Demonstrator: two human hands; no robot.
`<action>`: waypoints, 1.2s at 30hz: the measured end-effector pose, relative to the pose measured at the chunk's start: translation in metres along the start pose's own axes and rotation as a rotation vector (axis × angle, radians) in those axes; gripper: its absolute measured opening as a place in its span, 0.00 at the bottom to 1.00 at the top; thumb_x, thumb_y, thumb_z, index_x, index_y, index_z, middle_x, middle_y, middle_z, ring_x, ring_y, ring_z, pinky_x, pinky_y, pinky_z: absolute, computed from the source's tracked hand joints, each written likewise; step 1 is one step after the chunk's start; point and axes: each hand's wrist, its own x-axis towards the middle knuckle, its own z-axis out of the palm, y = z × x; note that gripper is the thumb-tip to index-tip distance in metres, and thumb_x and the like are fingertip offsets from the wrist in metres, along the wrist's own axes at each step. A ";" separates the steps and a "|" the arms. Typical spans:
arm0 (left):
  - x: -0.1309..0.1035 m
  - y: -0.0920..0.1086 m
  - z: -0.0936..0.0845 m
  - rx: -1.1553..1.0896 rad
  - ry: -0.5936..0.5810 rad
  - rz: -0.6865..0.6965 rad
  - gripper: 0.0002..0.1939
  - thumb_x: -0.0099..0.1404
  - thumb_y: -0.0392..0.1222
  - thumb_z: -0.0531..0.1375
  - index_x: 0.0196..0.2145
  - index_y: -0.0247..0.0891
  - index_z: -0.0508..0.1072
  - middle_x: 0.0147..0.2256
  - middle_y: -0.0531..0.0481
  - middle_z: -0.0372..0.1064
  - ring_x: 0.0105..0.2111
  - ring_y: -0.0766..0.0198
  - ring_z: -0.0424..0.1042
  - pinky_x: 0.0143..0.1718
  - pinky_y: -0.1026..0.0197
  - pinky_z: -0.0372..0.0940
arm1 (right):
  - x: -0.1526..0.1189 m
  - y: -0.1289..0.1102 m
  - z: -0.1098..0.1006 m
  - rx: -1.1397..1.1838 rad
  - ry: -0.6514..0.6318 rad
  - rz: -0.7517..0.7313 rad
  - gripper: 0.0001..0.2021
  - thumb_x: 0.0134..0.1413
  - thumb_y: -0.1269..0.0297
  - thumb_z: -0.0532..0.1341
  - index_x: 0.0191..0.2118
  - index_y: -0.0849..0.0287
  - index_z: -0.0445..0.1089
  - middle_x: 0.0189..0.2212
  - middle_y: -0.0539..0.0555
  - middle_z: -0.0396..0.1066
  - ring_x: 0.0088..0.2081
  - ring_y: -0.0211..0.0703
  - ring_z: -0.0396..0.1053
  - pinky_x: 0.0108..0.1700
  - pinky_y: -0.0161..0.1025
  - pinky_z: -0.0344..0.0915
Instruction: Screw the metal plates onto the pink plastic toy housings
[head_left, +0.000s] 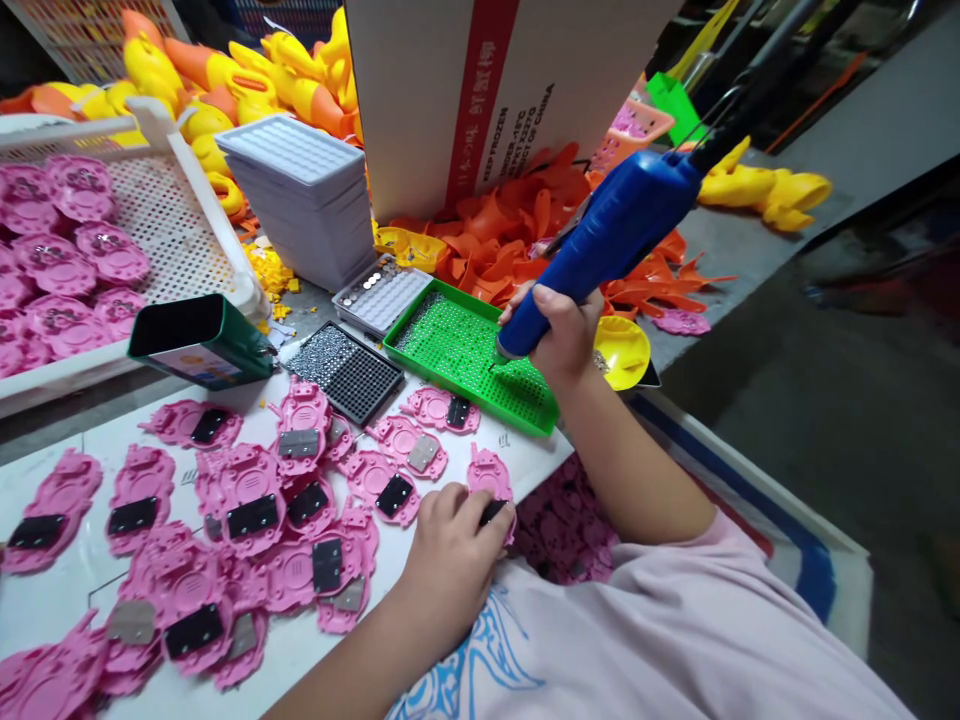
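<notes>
My right hand [562,325] is wrapped round a blue electric screwdriver [607,225], its bit down over a green tray [465,355] of small screws. Near the board's right edge my left hand [457,545] rests with its fingers on a pink plastic part [489,470] that bears a black cover. To its left, several pink parts with black or grey covers lie on the white board [390,620], some stacked. A black grid tray [345,370] of screws stands beside the green tray.
A white crate [202,225] of pink parts is at the left, near a dark green container [202,340]. Stacked white trays [300,200], a large carton [420,110], orange pieces [517,220] and a yellow bowl [622,352] stand behind. More pink parts lie below the board's right edge.
</notes>
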 end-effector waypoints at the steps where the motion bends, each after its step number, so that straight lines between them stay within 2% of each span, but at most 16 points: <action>1: 0.000 0.000 0.000 0.001 -0.002 0.000 0.20 0.61 0.34 0.59 0.51 0.41 0.70 0.47 0.44 0.69 0.43 0.53 0.62 0.39 0.49 0.62 | 0.000 0.000 0.000 -0.001 -0.001 0.005 0.12 0.37 0.56 0.66 0.22 0.57 0.65 0.18 0.47 0.67 0.20 0.37 0.68 0.21 0.37 0.65; 8: 0.001 0.001 -0.001 -0.017 -0.030 -0.010 0.19 0.62 0.35 0.58 0.51 0.42 0.69 0.47 0.44 0.69 0.43 0.53 0.62 0.40 0.49 0.62 | 0.002 0.001 -0.001 -0.015 -0.043 0.024 0.15 0.37 0.53 0.66 0.26 0.56 0.62 0.19 0.46 0.66 0.19 0.37 0.68 0.22 0.38 0.65; 13: 0.001 0.001 0.000 -0.035 -0.037 -0.010 0.18 0.63 0.35 0.57 0.51 0.41 0.69 0.47 0.45 0.69 0.43 0.52 0.62 0.40 0.48 0.62 | 0.004 0.000 0.001 -0.024 -0.024 0.030 0.15 0.36 0.54 0.65 0.27 0.55 0.60 0.18 0.45 0.66 0.19 0.37 0.67 0.22 0.37 0.65; 19: 0.000 0.000 0.000 -0.044 -0.044 -0.022 0.18 0.63 0.35 0.58 0.52 0.42 0.69 0.48 0.45 0.69 0.44 0.52 0.61 0.42 0.47 0.62 | 0.002 -0.022 0.000 0.046 -0.039 0.006 0.10 0.37 0.57 0.63 0.26 0.53 0.62 0.18 0.45 0.65 0.20 0.36 0.67 0.25 0.38 0.66; 22: 0.000 0.001 -0.001 -0.045 -0.058 -0.019 0.18 0.63 0.36 0.57 0.52 0.42 0.69 0.48 0.45 0.69 0.45 0.51 0.62 0.42 0.47 0.61 | -0.008 -0.042 -0.003 0.111 -0.100 0.028 0.08 0.38 0.58 0.62 0.24 0.53 0.62 0.20 0.45 0.67 0.20 0.35 0.68 0.27 0.37 0.65; 27: 0.002 0.002 -0.002 -0.032 -0.046 -0.014 0.17 0.64 0.37 0.57 0.51 0.41 0.69 0.47 0.44 0.69 0.44 0.52 0.62 0.40 0.48 0.61 | -0.040 -0.063 -0.006 0.217 -0.208 0.106 0.10 0.36 0.57 0.63 0.25 0.54 0.63 0.19 0.47 0.68 0.19 0.38 0.68 0.22 0.38 0.64; 32: 0.003 0.002 -0.002 -0.021 -0.047 -0.009 0.17 0.64 0.37 0.57 0.51 0.41 0.70 0.46 0.44 0.70 0.43 0.53 0.63 0.40 0.49 0.61 | -0.072 -0.058 -0.012 0.256 -0.260 0.205 0.16 0.36 0.58 0.65 0.35 0.54 0.67 0.20 0.48 0.71 0.19 0.43 0.69 0.22 0.42 0.68; 36: 0.003 0.003 -0.003 -0.028 -0.029 -0.021 0.16 0.65 0.37 0.57 0.51 0.41 0.70 0.46 0.45 0.70 0.42 0.53 0.62 0.40 0.49 0.61 | -0.082 -0.050 -0.017 0.236 -0.268 0.223 0.17 0.37 0.56 0.67 0.36 0.55 0.68 0.21 0.48 0.71 0.21 0.42 0.70 0.24 0.41 0.68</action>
